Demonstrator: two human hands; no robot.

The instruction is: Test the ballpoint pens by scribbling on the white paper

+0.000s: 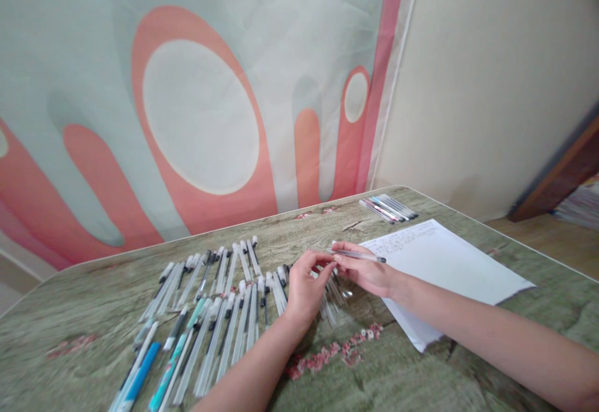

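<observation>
My right hand (362, 273) has its fingers wrapped round a slim clear pen (359, 255), whose black end points right over the wrist. Fingertip to fingertip with it, my left hand (305, 284) is closed in a pinch near the pen's left end; what it pinches is hidden. Beneath both hands lie several clear plastic pen parts (331, 309), partly covered. Left of my hands, clear pen barrels and caps (229, 331) are spread in rows, some with black refills. A blue pen (143, 371) and a teal pen (173, 365) lie among them at the near left.
A white sheet of paper (461, 268) with handwriting along its far part lies under and beyond my right forearm. Farther back is a small row of pens (388, 208). The green patterned table (75, 312) meets a printed backdrop (201, 112) behind.
</observation>
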